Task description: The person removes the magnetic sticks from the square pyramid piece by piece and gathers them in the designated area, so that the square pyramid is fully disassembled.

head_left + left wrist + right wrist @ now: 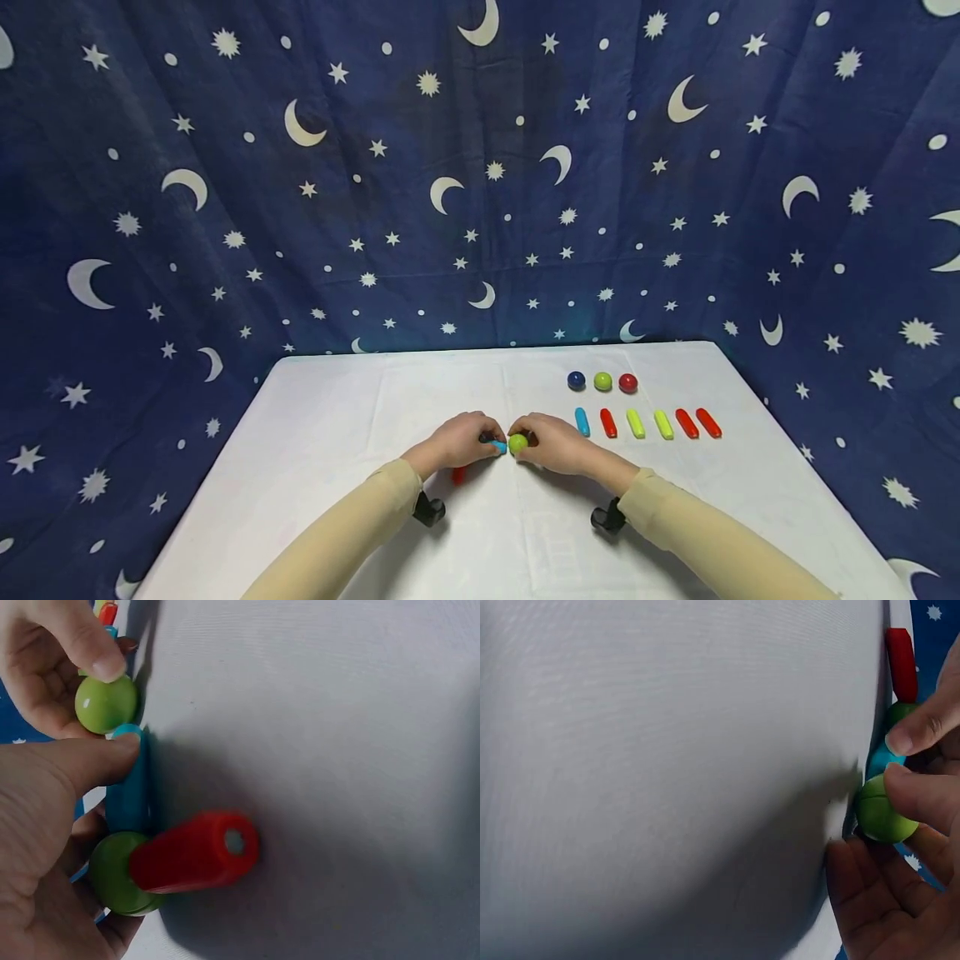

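My left hand (461, 440) pinches a blue rod (127, 787) between thumb and fingers. At the rod's near end in the left wrist view sits a green ball (116, 877), from which a red rod (191, 855) with a grey end tip sticks out sideways. My right hand (558, 444) pinches a second green ball (883, 814) right at the blue rod's other end. Whether that ball and rod are joined, I cannot tell. In the head view the fingers partly hide the blue rod and the first green ball.
On the white table (360, 400), at the back right, stand a dark blue ball (576, 381), a green ball (603, 381) and a red ball (627, 383). Before them lie several rods: blue (582, 422), red (608, 422), yellow-green (635, 423). A starry curtain (405, 217) surrounds the table.
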The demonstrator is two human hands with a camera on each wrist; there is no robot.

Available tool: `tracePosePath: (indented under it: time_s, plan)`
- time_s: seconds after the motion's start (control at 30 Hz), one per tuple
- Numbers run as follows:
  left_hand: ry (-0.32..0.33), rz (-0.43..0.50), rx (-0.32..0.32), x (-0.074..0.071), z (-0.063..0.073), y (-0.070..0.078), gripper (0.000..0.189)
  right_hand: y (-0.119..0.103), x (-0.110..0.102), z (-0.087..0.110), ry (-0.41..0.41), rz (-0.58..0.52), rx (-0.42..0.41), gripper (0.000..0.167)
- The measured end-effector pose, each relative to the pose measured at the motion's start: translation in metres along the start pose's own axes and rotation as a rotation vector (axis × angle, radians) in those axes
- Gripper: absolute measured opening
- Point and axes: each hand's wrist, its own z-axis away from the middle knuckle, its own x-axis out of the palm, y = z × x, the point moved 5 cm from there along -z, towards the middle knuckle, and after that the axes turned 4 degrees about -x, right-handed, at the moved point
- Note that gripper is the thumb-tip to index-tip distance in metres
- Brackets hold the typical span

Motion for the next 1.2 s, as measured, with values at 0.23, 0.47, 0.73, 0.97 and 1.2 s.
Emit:
tracePosePath:
  time_s: [0.23,0.47,0.73,0.97,1.2]
  plan:
    - [0.013,-0.034,-0.005,0.001,0.000,-0.003,0.014,0.006,-0.020,0.010,0.034,-0.092,-0.029,0.035]
    - [-0.003,0.008,0.008,0.002,0.000,-0.005,0.014,0.028,-0.070,0.028,0.157,-0.085,0.021,0.040]
    - [-0.008,0.024,0.032,0.000,0.002,-0.007,0.018,0.076,-0.129,0.055,0.302,-0.136,0.137,0.046]
    - [0.020,0.068,-0.008,-0.007,0.009,-0.019,0.026,0.120,-0.160,0.075,0.416,-0.124,0.304,0.050]
    - [0.063,0.065,-0.085,-0.012,0.018,-0.036,0.033,0.152,-0.170,0.086,0.438,-0.065,0.412,0.054]
